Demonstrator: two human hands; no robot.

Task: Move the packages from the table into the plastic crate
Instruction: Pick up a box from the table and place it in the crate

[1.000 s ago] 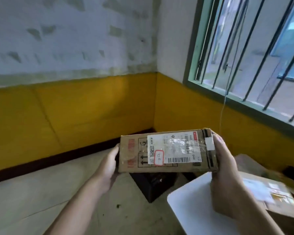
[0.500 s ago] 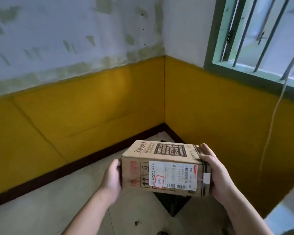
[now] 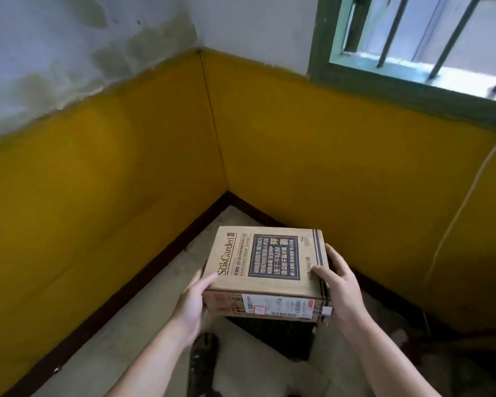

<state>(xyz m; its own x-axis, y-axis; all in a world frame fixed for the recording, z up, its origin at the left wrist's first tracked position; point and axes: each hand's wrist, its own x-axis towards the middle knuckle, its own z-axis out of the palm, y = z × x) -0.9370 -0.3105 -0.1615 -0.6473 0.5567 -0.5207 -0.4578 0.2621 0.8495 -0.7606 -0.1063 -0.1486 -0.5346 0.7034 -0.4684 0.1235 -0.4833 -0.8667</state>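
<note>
- The box point(image 3: 265, 266) is held in the air by both hands, low in the view, in front of the room corner.
- Its broad printed face is up, tipped slightly toward the camera; the near side wall with the white shipping label point(image 3: 278, 305) faces the person.
- Its long axis runs left to right across the view, between the two hands. The "SukGarden" lettering runs along the left edge, reading from near to far.
- The left hand point(image 3: 194, 303) grips the box's left end, thumb on the top edge, fingers out of sight behind and under.
- The right hand point(image 3: 340, 285) clasps the right end by the dark tape band, thumb lying on the top face, fingers wrapped round the far corner.
- Directly beneath the box sits a dark crate point(image 3: 284, 336) on the floor point(image 3: 143, 316); only part of its near wall shows, and its contents cannot be told because the box covers it.
- The yellow wall point(image 3: 98, 181) and a window point(image 3: 413, 38) stand behind.
</note>
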